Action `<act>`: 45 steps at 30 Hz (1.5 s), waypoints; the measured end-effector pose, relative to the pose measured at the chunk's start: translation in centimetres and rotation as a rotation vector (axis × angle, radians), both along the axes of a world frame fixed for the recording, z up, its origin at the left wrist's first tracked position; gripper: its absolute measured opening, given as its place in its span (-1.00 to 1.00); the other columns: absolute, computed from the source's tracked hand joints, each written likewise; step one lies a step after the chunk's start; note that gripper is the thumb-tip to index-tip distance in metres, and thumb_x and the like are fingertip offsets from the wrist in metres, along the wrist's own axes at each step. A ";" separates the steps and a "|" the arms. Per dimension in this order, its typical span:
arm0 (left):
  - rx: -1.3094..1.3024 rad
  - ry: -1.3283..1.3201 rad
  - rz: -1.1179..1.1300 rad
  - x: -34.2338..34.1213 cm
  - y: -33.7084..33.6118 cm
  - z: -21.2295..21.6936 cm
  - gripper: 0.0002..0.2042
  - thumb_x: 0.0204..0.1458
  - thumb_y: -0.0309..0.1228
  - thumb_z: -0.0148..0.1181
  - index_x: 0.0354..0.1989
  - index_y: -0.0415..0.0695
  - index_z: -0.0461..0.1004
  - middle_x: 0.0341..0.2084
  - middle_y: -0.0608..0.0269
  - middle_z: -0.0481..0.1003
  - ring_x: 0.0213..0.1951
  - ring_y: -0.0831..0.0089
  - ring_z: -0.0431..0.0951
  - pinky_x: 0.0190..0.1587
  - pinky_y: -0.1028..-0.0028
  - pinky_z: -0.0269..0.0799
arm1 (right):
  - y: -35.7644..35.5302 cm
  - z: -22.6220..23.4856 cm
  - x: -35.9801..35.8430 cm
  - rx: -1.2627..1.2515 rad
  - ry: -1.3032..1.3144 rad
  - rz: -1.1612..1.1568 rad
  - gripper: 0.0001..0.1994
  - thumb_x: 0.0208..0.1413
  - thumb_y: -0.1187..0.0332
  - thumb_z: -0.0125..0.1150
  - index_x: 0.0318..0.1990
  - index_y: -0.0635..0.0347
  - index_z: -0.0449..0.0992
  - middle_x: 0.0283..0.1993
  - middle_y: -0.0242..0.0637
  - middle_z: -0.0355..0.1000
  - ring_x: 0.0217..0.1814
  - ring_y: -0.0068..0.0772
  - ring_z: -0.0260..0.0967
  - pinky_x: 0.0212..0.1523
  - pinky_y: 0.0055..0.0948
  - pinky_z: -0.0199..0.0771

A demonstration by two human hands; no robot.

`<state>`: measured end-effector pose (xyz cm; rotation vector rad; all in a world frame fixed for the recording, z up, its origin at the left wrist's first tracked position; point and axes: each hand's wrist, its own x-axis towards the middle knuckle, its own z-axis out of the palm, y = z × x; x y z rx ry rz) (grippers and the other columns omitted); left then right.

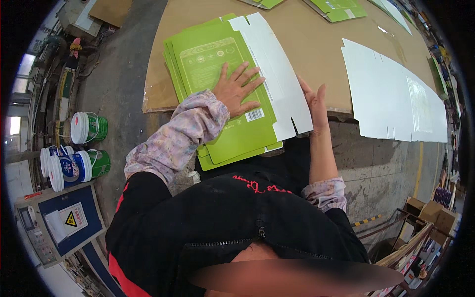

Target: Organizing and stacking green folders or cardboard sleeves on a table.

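Note:
A stack of flat, green printed cartons (208,69) lies at the near edge of the table, its lower end jutting past that edge. The top carton has a white panel (277,74) along its right side. My left hand (238,91) rests flat on the green face, fingers spread, just above a barcode label. At the white panel's right edge stands my right hand (315,106), fingers stretched out and thumb apart. Some of its fingers are partly hidden by the panel's edge.
The brown table (326,54) carries a large white cardboard sheet (391,94) at right and more green cartons (341,9) at the far side. Left on the floor stand several paint-style buckets (79,168) and a control cabinet (59,222). Cardboard boxes (431,212) sit at lower right.

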<state>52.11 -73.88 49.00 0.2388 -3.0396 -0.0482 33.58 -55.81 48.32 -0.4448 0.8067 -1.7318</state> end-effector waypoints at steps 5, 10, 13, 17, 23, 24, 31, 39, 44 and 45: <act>0.113 0.046 0.012 0.4 0.0 0.2 -0.37 0.05 0.05 0.00 0.30 0.16 0.09 0.32 0.26 0.00 0.37 0.17 -0.12 0.28 -0.24 -0.34 | -0.8 4.0 2.7 0.103 1.027 0.031 -0.27 0.24 -0.11 -0.19 0.37 0.24 -0.11 0.40 -0.04 -0.05 0.45 -0.18 -0.14 0.38 -0.33 -0.17; 0.285 0.139 0.062 0.2 -0.8 -1.3 -0.46 0.08 -0.08 0.01 0.26 0.11 0.18 0.30 0.23 0.03 0.36 0.14 -0.09 0.27 -0.24 -0.32 | -1.6 1.9 5.5 0.219 1.844 0.027 -0.21 0.11 -0.07 0.00 0.35 0.25 -0.06 0.44 -0.08 -0.16 0.47 -0.02 -0.25 0.39 -0.07 -0.22; 0.604 0.543 0.121 -0.1 -0.6 -1.2 -0.49 0.10 -0.16 -0.01 0.26 0.10 0.19 0.32 0.20 0.02 0.36 0.10 -0.11 0.27 -0.23 -0.33 | -1.8 0.4 6.7 0.312 2.028 -0.028 -0.16 0.07 -0.16 -0.01 0.35 0.25 -0.05 0.44 -0.11 -0.17 0.48 -0.07 -0.26 0.39 -0.07 -0.21; 0.101 0.311 0.099 -0.6 -0.7 -0.4 -0.47 0.12 -0.09 -0.04 0.29 0.12 0.14 0.34 0.30 -0.01 0.38 0.06 -0.21 0.28 -0.23 -0.39 | -2.0 0.0 7.0 0.356 2.092 -0.026 -0.13 0.04 -0.20 -0.03 0.34 0.25 -0.04 0.44 -0.13 -0.17 0.50 -0.14 -0.31 0.41 -0.11 -0.28; -0.078 0.099 0.259 -2.8 -2.3 -1.4 -0.41 0.16 0.12 -0.28 0.32 0.15 0.08 0.35 0.48 -0.03 0.39 0.09 -0.27 0.29 -0.24 -0.44 | -0.7 -0.2 7.6 0.376 2.113 0.029 -0.13 0.01 -0.21 0.00 0.31 0.30 0.03 0.42 -0.11 -0.10 0.49 -0.16 -0.27 0.41 -0.11 -0.28; -0.090 0.089 0.292 -3.2 -2.9 -1.7 -0.39 0.16 0.16 -0.34 0.32 0.15 0.07 0.35 0.50 -0.03 0.39 0.10 -0.26 0.29 -0.24 -0.44 | -0.3 -0.1 7.9 0.375 2.112 0.027 -0.13 0.01 -0.21 0.00 0.31 0.30 0.03 0.42 -0.11 -0.10 0.49 -0.16 -0.27 0.41 -0.11 -0.28; -0.038 -0.011 0.485 -6.8 -7.3 -0.8 -0.32 0.14 0.22 -0.39 0.34 0.09 0.04 0.35 0.52 -0.03 0.39 0.15 -0.25 0.29 -0.24 -0.44 | 3.2 0.8 10.0 0.401 2.030 0.069 -0.13 -0.01 -0.15 0.04 0.31 0.33 0.02 0.41 -0.05 -0.08 0.48 -0.13 -0.24 0.42 -0.09 -0.34; -0.004 0.015 0.435 -5.6 -4.4 -1.2 -0.26 0.10 0.25 -0.35 0.33 -0.01 0.05 0.36 0.40 -0.03 0.39 0.14 -0.28 0.28 -0.24 -0.50 | 3.8 0.7 9.9 0.385 1.990 0.005 -0.15 0.00 -0.11 0.08 0.29 0.37 0.03 0.38 -0.06 -0.02 0.47 -0.14 -0.20 0.42 -0.08 -0.33; 0.051 0.064 0.315 -2.2 -0.3 -1.3 -0.21 0.07 0.30 -0.33 0.33 -0.05 0.05 0.36 0.39 -0.04 0.39 0.08 -0.28 0.26 -0.29 -0.53 | 7.0 2.0 3.7 0.448 0.892 -0.089 -0.35 0.07 0.32 0.19 0.32 0.09 0.08 0.31 -0.04 0.15 0.33 -0.11 0.14 0.25 -0.23 0.17; 0.054 0.060 0.322 -1.9 -0.4 -1.1 -0.21 0.07 0.30 -0.33 0.33 -0.05 0.05 0.36 0.39 -0.04 0.39 0.08 -0.28 0.26 -0.29 -0.53 | 7.4 3.2 1.7 0.542 1.147 -0.209 -0.36 0.09 0.31 0.18 0.32 0.09 0.07 0.26 -0.01 0.21 0.30 -0.05 0.17 0.24 -0.24 0.20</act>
